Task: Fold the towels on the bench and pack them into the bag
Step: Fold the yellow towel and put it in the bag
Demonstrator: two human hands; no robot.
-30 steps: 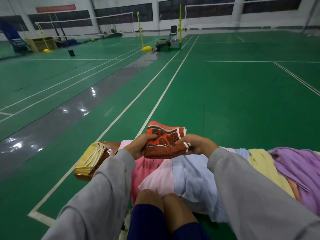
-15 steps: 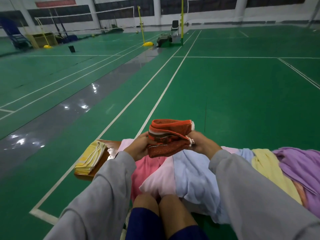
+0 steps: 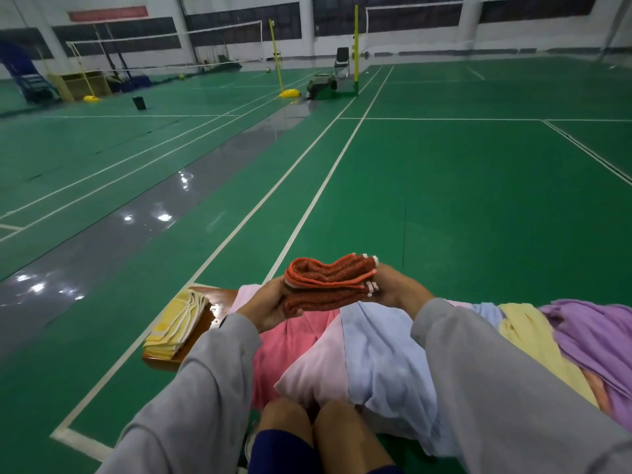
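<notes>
Two grips on one thick-folded, white-trimmed orange towel (image 3: pixel 325 285) — left hand (image 3: pixel 270 304), right hand (image 3: pixel 393 285), an end each.

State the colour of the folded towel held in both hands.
The towel is orange-red with white trim; head view.

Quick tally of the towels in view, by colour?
orange-red towel: 1
yellow towels, folded and loose: 2
pink towels, deep and pale: 2
blue towel: 1
purple towel: 1
Total: 7
A salmon edge under the purple may be another.
</notes>
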